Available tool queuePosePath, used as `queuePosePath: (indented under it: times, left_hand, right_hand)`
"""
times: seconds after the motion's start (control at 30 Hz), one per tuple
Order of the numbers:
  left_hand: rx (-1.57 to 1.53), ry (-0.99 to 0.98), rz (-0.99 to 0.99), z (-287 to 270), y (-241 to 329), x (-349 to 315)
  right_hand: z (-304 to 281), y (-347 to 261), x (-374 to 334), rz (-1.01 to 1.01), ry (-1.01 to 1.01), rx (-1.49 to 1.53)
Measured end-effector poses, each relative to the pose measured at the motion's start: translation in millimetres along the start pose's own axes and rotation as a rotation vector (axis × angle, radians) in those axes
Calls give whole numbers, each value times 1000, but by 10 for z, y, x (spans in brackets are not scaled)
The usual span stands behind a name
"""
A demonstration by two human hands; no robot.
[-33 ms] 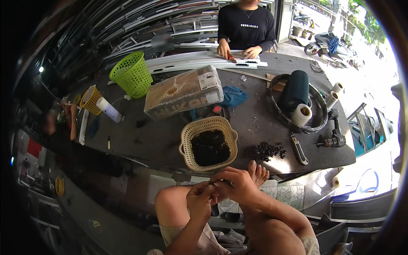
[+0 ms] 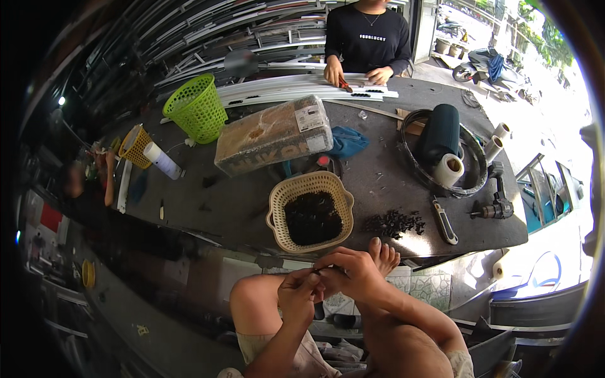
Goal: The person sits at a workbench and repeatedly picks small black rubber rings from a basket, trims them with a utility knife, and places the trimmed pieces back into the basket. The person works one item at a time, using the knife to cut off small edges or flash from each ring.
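My left hand (image 2: 299,292) and my right hand (image 2: 350,271) meet over my lap, below the near edge of the table. The fingers of both are pinched together around a small dark piece, mostly hidden by the fingertips. Just beyond them on the table sits a beige plastic basket (image 2: 275,200) with two side handles, holding a heap of small black parts (image 2: 312,219). To its right lies a loose pile of similar black pieces (image 2: 396,223), close to my bare foot (image 2: 384,257).
A box cutter (image 2: 445,222) and a cordless drill (image 2: 495,208) lie at the right. Behind them are a black coil (image 2: 406,160) and film rolls (image 2: 449,170). A taped carton (image 2: 271,135) and green basket (image 2: 196,110) stand farther back. Across the table, a person (image 2: 368,41) holds red-handled pliers (image 2: 344,84).
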State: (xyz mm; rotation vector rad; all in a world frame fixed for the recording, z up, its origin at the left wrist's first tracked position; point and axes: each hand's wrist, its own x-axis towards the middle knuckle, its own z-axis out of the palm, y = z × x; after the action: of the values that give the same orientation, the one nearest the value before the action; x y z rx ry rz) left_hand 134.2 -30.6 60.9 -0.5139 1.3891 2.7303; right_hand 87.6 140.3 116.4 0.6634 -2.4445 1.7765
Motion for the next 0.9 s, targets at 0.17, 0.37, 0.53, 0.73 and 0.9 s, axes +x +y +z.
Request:
queuePosePath:
  times: [0.17,0.37,0.53,0.73,0.9]
  left_hand:
    - [46,-59,-24,-71,-43,2]
    - [114,-95,-19,-72,7,-26]
    - [101,-87,-78,-34,71,-21]
    - [233,-138,-18,105,246,123]
    - [854,-137,510,250,614,875]
  right_hand:
    - [12,-2,-17,45,-23,-46]
    - [48,25,-24,29,-64,-108]
    - [100,32,-38,-57,-51,-224]
    - [10,76,-30,-164,85,-160]
    - [-333,248,-70,104,491,-236]
